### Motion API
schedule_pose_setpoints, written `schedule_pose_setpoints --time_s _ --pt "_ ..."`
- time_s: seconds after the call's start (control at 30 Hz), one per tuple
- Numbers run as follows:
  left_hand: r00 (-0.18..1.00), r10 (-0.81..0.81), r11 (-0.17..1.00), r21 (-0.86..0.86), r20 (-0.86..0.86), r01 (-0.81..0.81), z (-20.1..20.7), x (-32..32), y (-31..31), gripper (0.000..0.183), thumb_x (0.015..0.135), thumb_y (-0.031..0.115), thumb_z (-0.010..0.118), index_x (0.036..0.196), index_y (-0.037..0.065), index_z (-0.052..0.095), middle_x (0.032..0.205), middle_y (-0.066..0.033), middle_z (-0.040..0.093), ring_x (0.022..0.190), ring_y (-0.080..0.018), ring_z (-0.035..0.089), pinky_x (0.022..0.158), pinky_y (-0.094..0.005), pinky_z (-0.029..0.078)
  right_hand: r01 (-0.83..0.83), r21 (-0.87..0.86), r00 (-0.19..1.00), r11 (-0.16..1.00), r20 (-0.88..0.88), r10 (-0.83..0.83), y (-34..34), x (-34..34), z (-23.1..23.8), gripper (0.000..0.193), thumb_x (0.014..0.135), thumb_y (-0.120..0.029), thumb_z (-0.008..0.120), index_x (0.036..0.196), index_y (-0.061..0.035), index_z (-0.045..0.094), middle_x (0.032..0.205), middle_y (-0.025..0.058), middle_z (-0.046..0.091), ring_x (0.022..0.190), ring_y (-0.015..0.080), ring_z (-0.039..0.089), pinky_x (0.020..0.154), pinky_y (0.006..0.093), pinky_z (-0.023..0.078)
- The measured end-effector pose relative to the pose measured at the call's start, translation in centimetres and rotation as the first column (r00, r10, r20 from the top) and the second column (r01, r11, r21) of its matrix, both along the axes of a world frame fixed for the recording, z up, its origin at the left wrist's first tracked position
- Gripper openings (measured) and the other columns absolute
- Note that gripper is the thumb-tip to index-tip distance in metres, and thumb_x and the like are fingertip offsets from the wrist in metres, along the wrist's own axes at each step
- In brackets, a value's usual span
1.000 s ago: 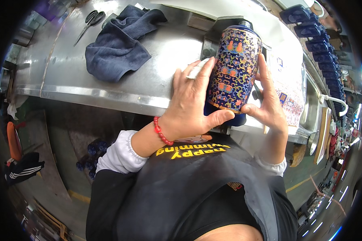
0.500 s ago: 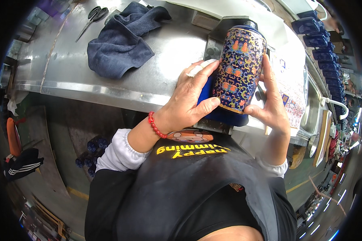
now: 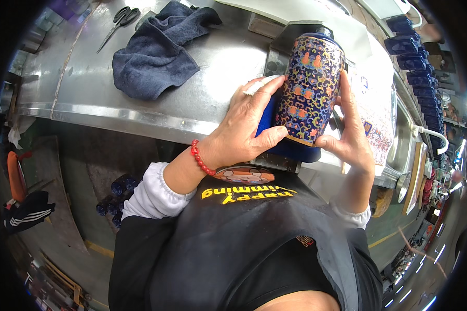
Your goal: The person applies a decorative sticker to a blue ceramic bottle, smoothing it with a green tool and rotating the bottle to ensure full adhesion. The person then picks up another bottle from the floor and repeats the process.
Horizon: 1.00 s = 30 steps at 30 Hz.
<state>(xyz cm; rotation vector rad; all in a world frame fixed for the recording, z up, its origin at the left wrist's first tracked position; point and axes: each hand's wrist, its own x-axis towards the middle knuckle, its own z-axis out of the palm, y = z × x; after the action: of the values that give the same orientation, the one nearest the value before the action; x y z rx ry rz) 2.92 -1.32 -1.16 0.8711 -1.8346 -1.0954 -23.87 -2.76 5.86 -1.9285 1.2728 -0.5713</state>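
A dark blue bottle (image 3: pixel 310 90) covered in a colourful floral pattern lies between my hands, its narrow neck pointing away from me. It rests on a blue padded support (image 3: pixel 296 151). My left hand (image 3: pixel 249 122) has its fingertips and thumb against the bottle's left side; a white wrap shows on one finger and a red bead bracelet circles the wrist. My right hand (image 3: pixel 352 132) holds the opposite side, with long fingers along the bottle and the thumb at its near end. Some right fingertips are hidden behind the bottle.
A dark blue-grey cloth (image 3: pixel 155 54) lies on the metal worktable (image 3: pixel 228 67), with black-handled scissors (image 3: pixel 119 26) beyond it. Printed sheets (image 3: pixel 373 109) lie right of the bottle. A row of blue bottles (image 3: pixel 420 72) stands far right; several dark bottles (image 3: pixel 117 194) sit below the table.
Almost nothing differs. My left hand has shifted very slightly right along with its thumb on the bottle; the bottle stays in the same place between both hands.
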Motion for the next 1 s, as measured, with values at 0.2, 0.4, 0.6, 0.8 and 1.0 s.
schedule_pose_setpoints --time_s 0.2,0.4,0.6,0.8,1.0 --pt "1.000 0.004 1.000 -0.009 -0.003 -0.004 0.1 0.1 -0.1 0.081 0.095 0.036 0.064 0.154 -0.007 0.030 0.154 -0.0264 0.039 0.144 -0.0388 0.035 0.120 -0.0451 0.026 -0.005 -0.020 1.000 1.000 0.001 0.005 0.0 0.0 0.1 0.134 0.065 -0.062 0.088 0.162 -0.0013 0.018 0.160 0.0260 0.031 0.146 0.0358 0.037 0.114 0.0454 0.039" --pt "1.000 0.017 0.999 -0.050 0.014 -0.016 0.5 -0.4 0.3 0.088 0.093 0.043 0.066 0.152 -0.010 0.030 0.151 -0.0297 0.039 0.143 -0.0414 0.036 0.119 -0.0478 0.025 -0.052 -0.089 0.995 0.995 -0.089 0.044 0.3 -0.6 0.2 0.137 0.064 -0.060 0.089 0.163 -0.0013 0.015 0.161 0.0232 0.029 0.137 0.0313 0.042 0.113 0.0456 0.038" --pt "0.979 0.142 0.982 -0.142 0.145 -0.122 1.2 -1.8 1.0 0.105 0.083 0.056 0.072 0.152 -0.010 0.028 0.142 -0.0308 0.047 0.136 -0.0460 0.039 0.114 -0.0553 0.024 -0.040 -0.079 0.997 0.996 -0.064 0.035 0.4 -0.8 -0.1 0.136 0.064 -0.057 0.091 0.163 -0.0014 0.015 0.162 0.0225 0.028 0.136 0.0315 0.042 0.114 0.0459 0.037" --pt "0.983 0.130 0.987 -0.106 0.132 -0.117 1.1 -1.5 0.9 0.097 0.084 0.045 0.073 0.151 -0.009 0.029 0.145 -0.0304 0.044 0.138 -0.0437 0.039 0.117 -0.0514 0.026 -0.030 -0.086 0.999 0.996 -0.045 0.026 0.3 -0.6 -0.2 0.130 0.067 -0.063 0.086 0.162 -0.0022 0.020 0.162 0.0250 0.029 0.149 0.0383 0.033 0.116 0.0466 0.037" --pt "0.992 0.125 0.991 -0.049 0.020 -0.124 0.7 -1.6 0.8 0.097 0.082 0.046 0.075 0.150 -0.009 0.032 0.141 -0.0309 0.048 0.131 -0.0457 0.044 0.113 -0.0535 0.028 -0.031 -0.098 0.999 0.995 -0.029 0.028 0.7 -0.6 0.1 0.126 0.071 -0.064 0.083 0.161 -0.0020 0.021 0.162 0.0246 0.030 0.149 0.0390 0.034 0.117 0.0468 0.037"
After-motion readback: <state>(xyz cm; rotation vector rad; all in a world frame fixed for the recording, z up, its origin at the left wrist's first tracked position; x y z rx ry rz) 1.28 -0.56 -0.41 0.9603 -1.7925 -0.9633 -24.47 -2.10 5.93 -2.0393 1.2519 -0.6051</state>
